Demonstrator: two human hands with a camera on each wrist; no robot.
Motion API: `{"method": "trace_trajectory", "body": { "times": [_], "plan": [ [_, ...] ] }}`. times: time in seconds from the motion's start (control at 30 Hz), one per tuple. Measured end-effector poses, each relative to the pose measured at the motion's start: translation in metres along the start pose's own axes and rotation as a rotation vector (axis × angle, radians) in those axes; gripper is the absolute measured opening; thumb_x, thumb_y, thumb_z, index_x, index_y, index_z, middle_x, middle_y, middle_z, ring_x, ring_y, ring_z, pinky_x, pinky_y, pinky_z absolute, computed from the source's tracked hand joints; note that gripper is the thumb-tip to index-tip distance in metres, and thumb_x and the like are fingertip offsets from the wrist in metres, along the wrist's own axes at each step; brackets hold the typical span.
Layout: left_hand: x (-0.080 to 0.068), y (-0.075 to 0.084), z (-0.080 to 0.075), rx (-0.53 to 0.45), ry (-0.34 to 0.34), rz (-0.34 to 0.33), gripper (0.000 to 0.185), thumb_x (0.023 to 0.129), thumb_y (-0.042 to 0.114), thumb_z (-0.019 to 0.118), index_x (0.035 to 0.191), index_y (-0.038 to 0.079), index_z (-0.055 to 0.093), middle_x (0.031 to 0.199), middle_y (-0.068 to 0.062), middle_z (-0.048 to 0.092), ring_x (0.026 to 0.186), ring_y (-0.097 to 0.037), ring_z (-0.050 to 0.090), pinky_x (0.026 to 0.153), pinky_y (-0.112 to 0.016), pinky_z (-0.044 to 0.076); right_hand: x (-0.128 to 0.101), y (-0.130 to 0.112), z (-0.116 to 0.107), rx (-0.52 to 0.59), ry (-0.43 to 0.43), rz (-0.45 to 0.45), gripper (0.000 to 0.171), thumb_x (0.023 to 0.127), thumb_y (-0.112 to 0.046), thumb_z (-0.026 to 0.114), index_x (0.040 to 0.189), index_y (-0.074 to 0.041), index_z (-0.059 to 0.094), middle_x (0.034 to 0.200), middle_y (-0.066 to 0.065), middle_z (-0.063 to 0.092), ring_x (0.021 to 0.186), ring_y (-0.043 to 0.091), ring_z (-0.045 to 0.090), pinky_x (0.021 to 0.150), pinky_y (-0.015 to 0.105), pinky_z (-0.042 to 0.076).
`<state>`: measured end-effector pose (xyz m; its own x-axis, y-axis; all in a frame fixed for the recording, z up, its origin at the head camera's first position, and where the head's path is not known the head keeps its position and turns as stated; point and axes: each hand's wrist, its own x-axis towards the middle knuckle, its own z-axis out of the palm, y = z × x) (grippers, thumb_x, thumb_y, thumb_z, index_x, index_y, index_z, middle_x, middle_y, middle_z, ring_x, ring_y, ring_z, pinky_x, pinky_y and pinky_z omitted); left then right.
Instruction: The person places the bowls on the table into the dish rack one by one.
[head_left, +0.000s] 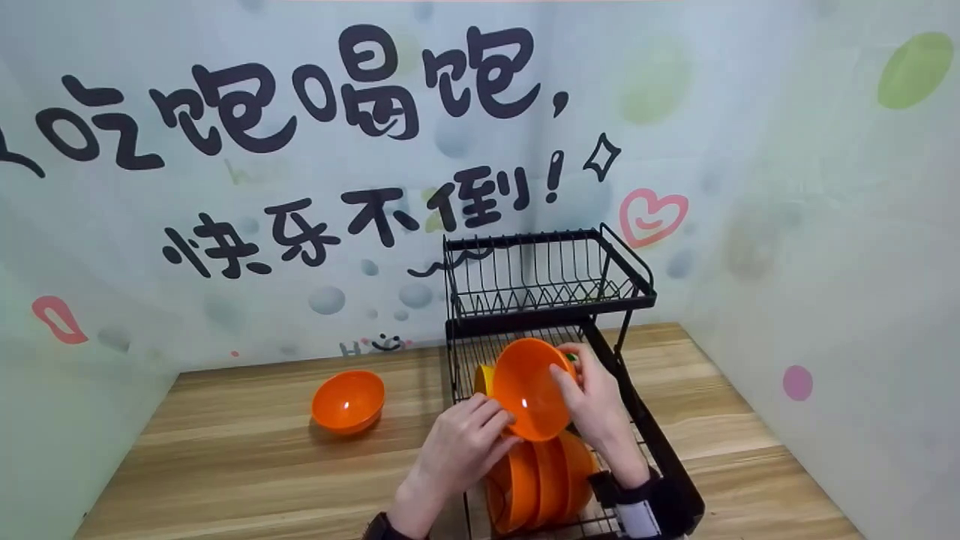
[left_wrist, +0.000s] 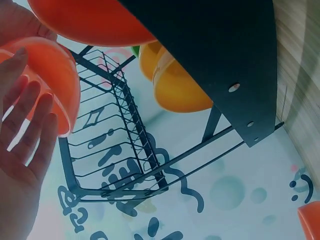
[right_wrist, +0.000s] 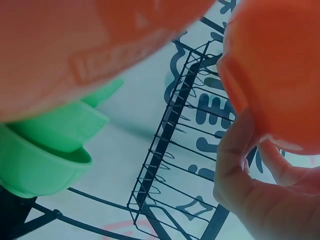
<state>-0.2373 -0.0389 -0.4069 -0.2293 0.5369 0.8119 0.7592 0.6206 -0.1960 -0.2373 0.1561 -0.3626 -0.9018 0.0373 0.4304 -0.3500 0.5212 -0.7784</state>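
Both hands hold one orange bowl [head_left: 529, 390] tilted on edge above the lower tier of a black two-tier dish rack [head_left: 637, 296]. My left hand [head_left: 491, 424] grips its lower left rim, and my right hand [head_left: 570, 375] pinches its right rim. In the left wrist view the left hand [left_wrist: 30, 115] lies against the orange bowl [left_wrist: 52, 75]. The right wrist view shows my right hand [right_wrist: 252, 150] pinching the orange bowl's [right_wrist: 280, 65] edge. Several orange bowls [head_left: 540, 480] stand on edge in the lower tier, below the held one.
A yellow bowl [head_left: 483, 379] stands in the lower tier behind the held bowl; green bowls [right_wrist: 45, 155] show in the right wrist view. Another orange bowl [head_left: 349, 401] lies on the wooden table [head_left: 225, 465], left of the rack. The rack's upper tier [head_left: 540, 285] holds nothing. Walls enclose the table.
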Motion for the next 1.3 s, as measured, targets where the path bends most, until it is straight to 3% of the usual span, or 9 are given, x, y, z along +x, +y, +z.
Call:
{"method": "trace_trajectory", "body": {
  "times": [0.2, 0.43, 0.73, 0.93, 1.1, 1.3],
  "plan": [
    [-0.005, -0.004, 0.000, 0.034, -0.078, -0.138, 0.021, 0.079, 0.030, 0.075, 0.084, 0.014, 0.062, 0.078, 0.003, 0.064, 0.070, -0.011, 0.056, 0.061, -0.021, 0.048, 0.001, 0.000, -0.005, -0.052, 0.029, -0.003, 0.027, 0.093, -0.021, 0.056, 0.116, -0.007, 0.056, 0.102, 0.014, 0.064, 0.084, 0.022, 0.059, 0.070, 0.030, 0.048],
    [-0.013, -0.007, -0.001, 0.089, -0.276, -0.375, 0.018, 0.085, 0.026, 0.068, 0.082, 0.010, 0.062, 0.074, -0.003, 0.065, 0.065, -0.018, 0.059, 0.052, -0.030, 0.049, 0.002, 0.000, -0.010, -0.089, 0.048, 0.017, 0.029, 0.091, -0.021, 0.058, 0.116, -0.007, 0.056, 0.097, 0.015, 0.056, 0.079, 0.021, 0.052, 0.068, 0.029, 0.043],
    [-0.023, -0.005, -0.003, 0.129, -0.513, -0.621, 0.025, 0.077, 0.026, 0.074, 0.074, 0.003, 0.064, 0.071, -0.011, 0.064, 0.063, -0.028, 0.062, 0.051, -0.041, 0.049, 0.002, -0.002, -0.014, -0.188, 0.047, 0.084, 0.034, 0.088, -0.026, 0.062, 0.119, -0.012, 0.055, 0.102, 0.014, 0.051, 0.082, 0.024, 0.052, 0.065, 0.029, 0.045],
    [-0.023, -0.002, -0.005, 0.106, -0.620, -0.679, 0.026, 0.076, 0.024, 0.075, 0.071, 0.001, 0.065, 0.072, -0.015, 0.065, 0.063, -0.033, 0.063, 0.052, -0.044, 0.050, 0.000, -0.002, -0.022, -0.337, 0.073, 0.104, 0.041, 0.085, -0.031, 0.063, 0.121, -0.013, 0.055, 0.102, 0.015, 0.049, 0.087, 0.027, 0.048, 0.066, 0.031, 0.042],
    [-0.021, -0.002, -0.007, 0.090, -0.637, -0.701, 0.024, 0.076, 0.023, 0.074, 0.070, 0.002, 0.067, 0.073, -0.015, 0.066, 0.065, -0.034, 0.064, 0.054, -0.045, 0.051, -0.001, 0.000, -0.031, -0.447, 0.040, 0.146, 0.045, 0.086, -0.037, 0.059, 0.124, -0.013, 0.053, 0.103, 0.014, 0.047, 0.091, 0.028, 0.044, 0.066, 0.034, 0.038],
    [-0.022, -0.002, -0.006, 0.091, -0.628, -0.696, 0.023, 0.075, 0.023, 0.075, 0.070, 0.002, 0.067, 0.073, -0.015, 0.066, 0.064, -0.034, 0.064, 0.053, -0.045, 0.050, -0.003, 0.005, -0.038, -0.543, -0.055, 0.184, 0.050, 0.088, -0.044, 0.054, 0.126, -0.012, 0.052, 0.107, 0.018, 0.045, 0.093, 0.031, 0.046, 0.070, 0.040, 0.043]
  ]
}}
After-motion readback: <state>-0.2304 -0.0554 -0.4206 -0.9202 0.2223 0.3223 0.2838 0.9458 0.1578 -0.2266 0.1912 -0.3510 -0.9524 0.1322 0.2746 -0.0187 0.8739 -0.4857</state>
